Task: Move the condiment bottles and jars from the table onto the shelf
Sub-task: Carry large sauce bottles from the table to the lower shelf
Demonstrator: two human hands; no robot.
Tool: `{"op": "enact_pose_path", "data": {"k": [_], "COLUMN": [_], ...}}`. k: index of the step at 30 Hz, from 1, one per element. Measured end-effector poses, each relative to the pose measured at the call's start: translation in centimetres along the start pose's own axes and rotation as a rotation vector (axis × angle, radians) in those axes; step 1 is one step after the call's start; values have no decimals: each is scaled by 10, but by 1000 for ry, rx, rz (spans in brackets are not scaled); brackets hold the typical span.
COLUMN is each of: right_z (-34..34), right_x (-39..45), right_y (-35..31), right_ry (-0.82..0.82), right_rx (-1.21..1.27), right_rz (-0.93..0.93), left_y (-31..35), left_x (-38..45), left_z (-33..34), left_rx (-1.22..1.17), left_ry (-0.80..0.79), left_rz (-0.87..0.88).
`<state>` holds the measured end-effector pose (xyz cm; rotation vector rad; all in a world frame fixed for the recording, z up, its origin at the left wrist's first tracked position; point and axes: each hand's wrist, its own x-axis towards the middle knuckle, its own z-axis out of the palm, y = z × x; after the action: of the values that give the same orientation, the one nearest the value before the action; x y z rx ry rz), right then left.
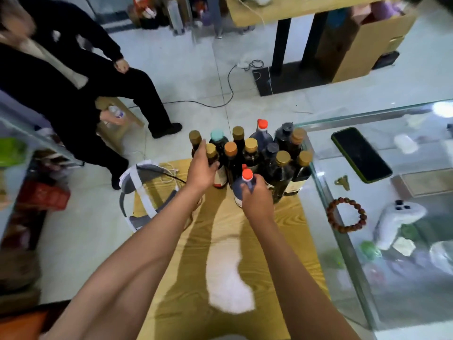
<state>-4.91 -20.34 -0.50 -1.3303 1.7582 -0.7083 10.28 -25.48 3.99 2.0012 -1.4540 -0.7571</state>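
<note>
Wooden counter (pixel 228 241) carries the clustered bottles (pixel 251 153) at its far end, where my right hand (pixel 257 197) grips a red-capped bottle (pixel 241 190) and my left (pixel 202 170) curls round a gold-capped one (pixel 212 155); next I'd lift both clear toward the shelf.

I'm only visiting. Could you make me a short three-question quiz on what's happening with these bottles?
1. True or false: the right hand holds the dark bottle with the red-orange cap.
2. Which cap colour appears once in the cluster? A gold, B teal, C red-orange.
3. Fill in: the black phone lies on the ____ counter.

Key: 1 true, its grip is round the neck. 2 B, the teal-capped bottle. 3 glass.
</note>
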Motion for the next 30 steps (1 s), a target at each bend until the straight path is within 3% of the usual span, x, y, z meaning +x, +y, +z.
{"op": "enact_pose_path", "data": {"k": [5, 13, 24, 30], "right_z": [-3, -7, -25, -28], "right_x": [9, 9, -20, -28], "right_y": [4, 6, 21, 25], "right_ry": [-54, -64, -124, -105], "right_rx": [0, 33, 161, 108], "right_rz": [-29, -91, -110, -92], "left_y": [-13, -20, -23, -31], "left_x": [2, -26, -86, -101], "left_z": [7, 2, -4, 23], "left_rx": [-16, 87, 166, -96], "left_ry": [124, 111, -39, -131], "left_rz": [79, 198, 119, 3]}}
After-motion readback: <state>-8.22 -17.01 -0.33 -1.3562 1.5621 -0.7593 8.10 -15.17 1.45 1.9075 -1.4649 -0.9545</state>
